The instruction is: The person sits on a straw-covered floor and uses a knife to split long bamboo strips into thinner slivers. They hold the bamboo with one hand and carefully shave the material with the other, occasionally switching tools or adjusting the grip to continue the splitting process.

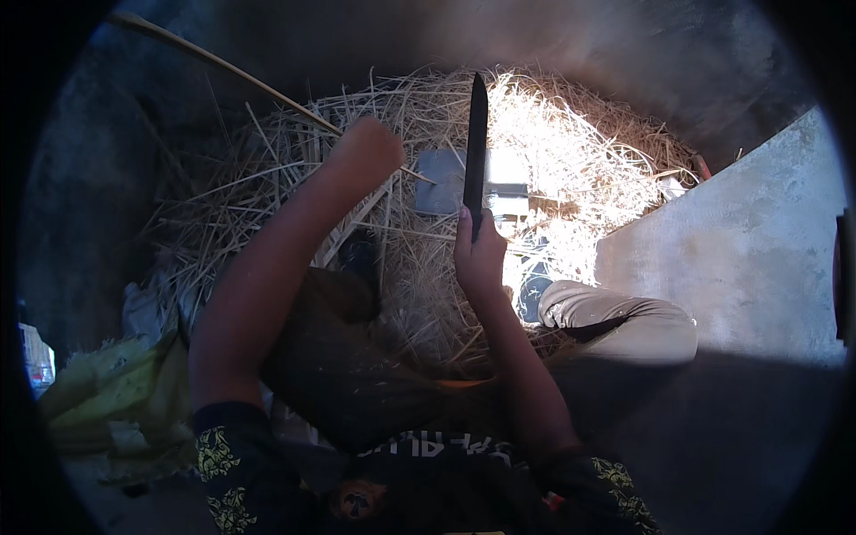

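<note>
Straw, dry and golden, lies heaped in one broad pile [553, 152] on the ground ahead of the seated person, half in hard sunlight and half in shade. The right hand [479, 254] is clenched around the handle of one long dark blade [477, 147], which stands nearly upright with its tip pointing away over the pile. The left hand [368, 147] is closed in a fist on one long thin cane stalk [223, 64] that slants away up to the left, over the shaded side of the straw.

Judging from this pose, the work goes best if the blade edge meets the stalk well clear of the left fist, the stalk held taut and steady, and the stroke directed away from the body and the bent knee [624, 325] at the right.

Counted: one blade, one held stalk, one straw pile, one flat grey slab [441, 183] showing through the straw, one pale concrete wall [740, 241] at the right, and one yellow-green bag [125, 383] at lower left.
</note>
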### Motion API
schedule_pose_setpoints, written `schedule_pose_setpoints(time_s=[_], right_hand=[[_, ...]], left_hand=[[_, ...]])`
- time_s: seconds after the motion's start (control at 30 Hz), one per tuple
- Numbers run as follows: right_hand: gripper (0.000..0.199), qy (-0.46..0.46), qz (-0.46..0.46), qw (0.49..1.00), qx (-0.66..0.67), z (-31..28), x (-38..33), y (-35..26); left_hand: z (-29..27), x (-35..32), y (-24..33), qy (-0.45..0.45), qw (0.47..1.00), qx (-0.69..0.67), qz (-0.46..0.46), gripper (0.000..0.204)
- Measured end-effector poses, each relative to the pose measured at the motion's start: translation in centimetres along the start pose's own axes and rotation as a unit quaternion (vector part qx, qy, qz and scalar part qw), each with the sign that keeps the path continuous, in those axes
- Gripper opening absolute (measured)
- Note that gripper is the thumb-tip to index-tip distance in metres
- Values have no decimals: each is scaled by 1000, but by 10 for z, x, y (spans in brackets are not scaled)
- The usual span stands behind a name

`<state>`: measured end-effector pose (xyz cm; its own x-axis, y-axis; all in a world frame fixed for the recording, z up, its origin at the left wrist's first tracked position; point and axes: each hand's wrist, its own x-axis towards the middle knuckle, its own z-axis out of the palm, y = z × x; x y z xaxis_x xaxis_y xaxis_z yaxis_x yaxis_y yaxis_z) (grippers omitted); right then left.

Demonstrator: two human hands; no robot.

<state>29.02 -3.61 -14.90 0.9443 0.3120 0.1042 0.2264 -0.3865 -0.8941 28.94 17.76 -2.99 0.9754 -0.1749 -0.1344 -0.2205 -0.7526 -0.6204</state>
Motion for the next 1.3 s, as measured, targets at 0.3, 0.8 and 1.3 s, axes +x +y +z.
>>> schedule_pose_setpoints(time_s=[0.3,0.8,1.3], right_hand=[[41,-93,34,958,-270,26,4,31],[32,115,-83,981,133,3,16,-22],[34,-169,50,982,-63,45,9,70]], left_hand=[[1,10,-17,14,1000,13,-8,4],[11,0,-25,36,993,-99,-58,4],[5,0,-24,47,994,-89,-39,3]])
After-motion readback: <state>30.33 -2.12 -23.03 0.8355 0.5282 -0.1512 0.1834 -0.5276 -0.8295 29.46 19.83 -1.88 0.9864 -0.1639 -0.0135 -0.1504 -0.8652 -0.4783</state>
